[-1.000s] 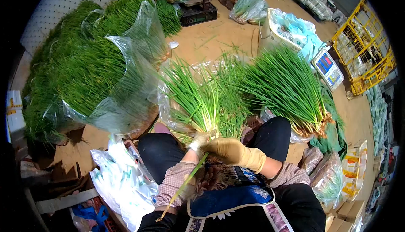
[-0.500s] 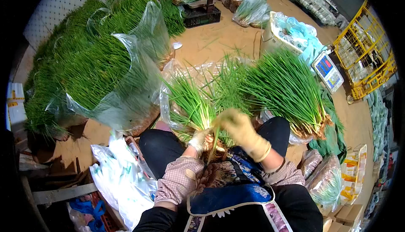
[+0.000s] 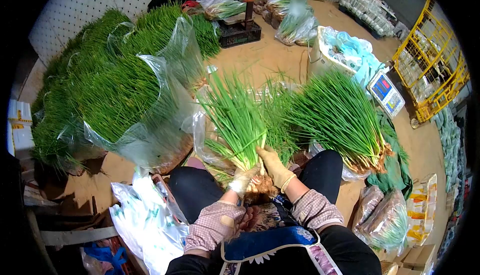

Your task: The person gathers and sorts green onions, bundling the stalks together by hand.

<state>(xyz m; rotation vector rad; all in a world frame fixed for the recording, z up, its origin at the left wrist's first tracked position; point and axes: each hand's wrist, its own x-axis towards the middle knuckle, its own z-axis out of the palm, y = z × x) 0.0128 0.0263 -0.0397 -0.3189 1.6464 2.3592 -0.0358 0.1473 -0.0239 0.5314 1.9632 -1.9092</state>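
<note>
Left hand (image 3: 242, 182) and right hand (image 3: 273, 166) both clamped round a green onion bunch (image 3: 240, 132), clear bag (image 3: 162, 120) stuffed with greens (image 3: 117, 92), bin (image 3: 322, 66) loaded with bluish plastic (image 3: 354, 50).

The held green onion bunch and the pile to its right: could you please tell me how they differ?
The held bunch is much smaller than the pile. The bunch looks a lighter, yellower green, the pile darker. The bunch's roots point towards the wearer, the pile's roots rightwards. Both have long leaves.

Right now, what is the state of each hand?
Left hand: closed on the green onions, near the roots.
Right hand: against them; closed or not, unclear.
</note>
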